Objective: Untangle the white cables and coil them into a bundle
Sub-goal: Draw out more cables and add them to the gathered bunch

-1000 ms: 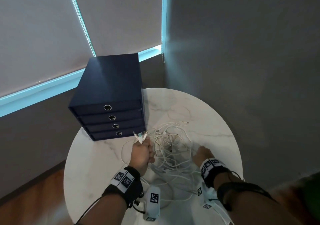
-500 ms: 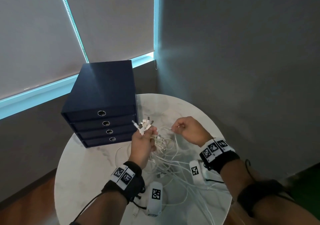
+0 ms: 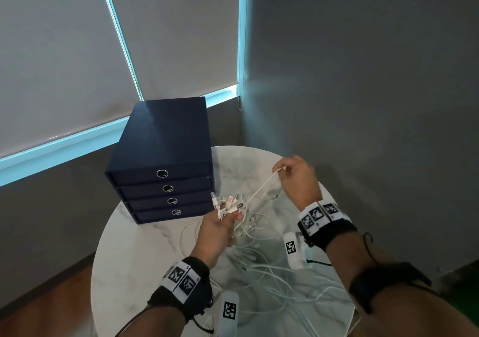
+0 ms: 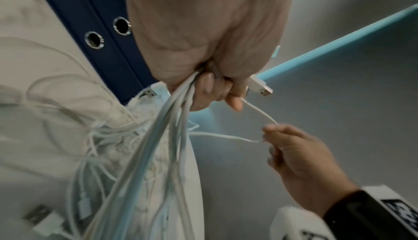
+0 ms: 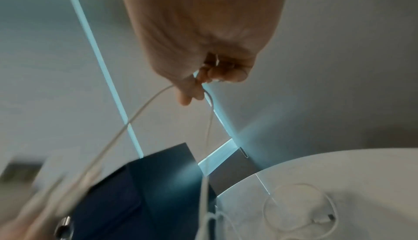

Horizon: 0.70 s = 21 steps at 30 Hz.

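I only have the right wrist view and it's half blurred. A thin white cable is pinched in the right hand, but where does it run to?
Observer: In the head view the pinched cable runs taut from the right hand down to the left hand.
Operator: What is the left hand holding?
Observer: It grips a bunch of cable ends; the USB plugs fan out above its fist.
Operator: Is the rest of the tangle lifted?
Observer: Partly. The left wrist view shows several strands hanging from the fist down to the loose cables lying on the marble table.
Operator: Anything close by?
Observer: A navy drawer box stands just behind the left hand.
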Tool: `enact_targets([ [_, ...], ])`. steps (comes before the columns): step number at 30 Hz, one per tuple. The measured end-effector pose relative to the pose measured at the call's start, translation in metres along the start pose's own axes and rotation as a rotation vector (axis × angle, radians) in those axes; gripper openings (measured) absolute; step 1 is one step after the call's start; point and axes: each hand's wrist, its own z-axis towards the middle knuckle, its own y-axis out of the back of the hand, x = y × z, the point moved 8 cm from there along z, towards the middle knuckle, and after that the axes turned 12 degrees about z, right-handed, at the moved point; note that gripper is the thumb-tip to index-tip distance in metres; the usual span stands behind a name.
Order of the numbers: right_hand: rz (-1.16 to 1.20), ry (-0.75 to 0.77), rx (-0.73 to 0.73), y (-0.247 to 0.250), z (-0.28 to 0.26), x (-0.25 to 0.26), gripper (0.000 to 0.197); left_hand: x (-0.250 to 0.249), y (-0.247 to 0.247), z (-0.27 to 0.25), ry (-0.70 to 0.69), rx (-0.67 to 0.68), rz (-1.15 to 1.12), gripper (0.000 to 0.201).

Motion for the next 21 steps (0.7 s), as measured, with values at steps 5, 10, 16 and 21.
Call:
enact_targets([
  [5,0.635,-0.29,-0.227,0.019,0.02,-0.026,0.028,0.037,0.004,0.0,0.119,0.038,0.028,0.03],
  [10,1.223,-0.443,-0.209,0.009,0.019,-0.01,0.033,0.067,0.004,-0.004,0.258,0.068,0.129,0.036],
  [16,0.862,-0.291,0.147,-0.025,-0.002,0.009,0.018,0.051,-0.002,-0.006,0.231,0.085,0.045,0.027],
  [21,0.648,-0.287,0.416,-0.067,-0.039,0.0,0.016,0.031,-0.005,-0.002,0.199,0.076,-0.091,0.028],
])
